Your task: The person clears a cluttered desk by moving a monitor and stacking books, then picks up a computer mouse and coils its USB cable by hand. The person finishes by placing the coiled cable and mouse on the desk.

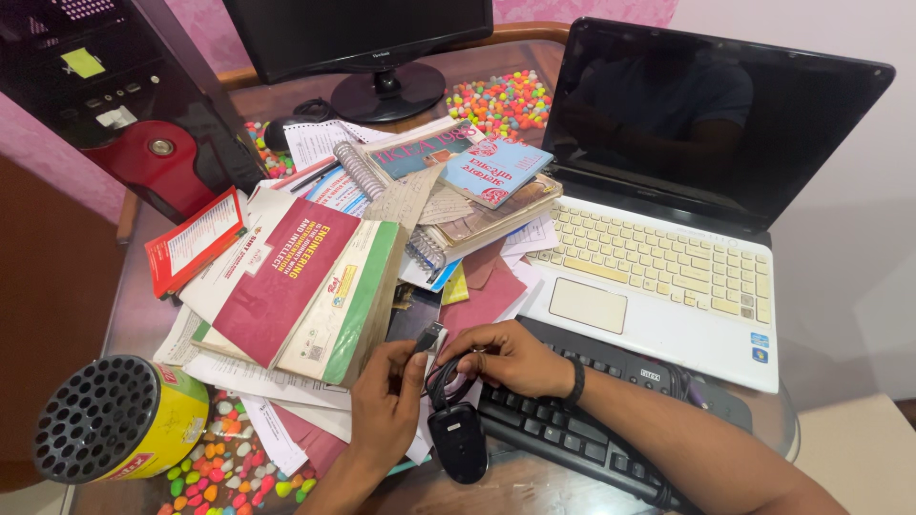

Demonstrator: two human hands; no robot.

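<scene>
Nearest me, low in view, lies a black mouse (458,441) on the glass desk (143,315), its cable (447,375) looped up into both my hands. From there I go by size: an open white laptop (658,272) with a dark screen sits to the right, a heap of books and papers (315,277) fills the middle, and a black keyboard (582,434) runs under my right forearm. A perforated-top yellow can (119,418) stands at the left. My left hand (386,405) pinches the silver USB plug (430,337) between thumb and fingers — closed on it. My right hand (510,358) is curled shut around the coiled cable, just beside the plug.
</scene>
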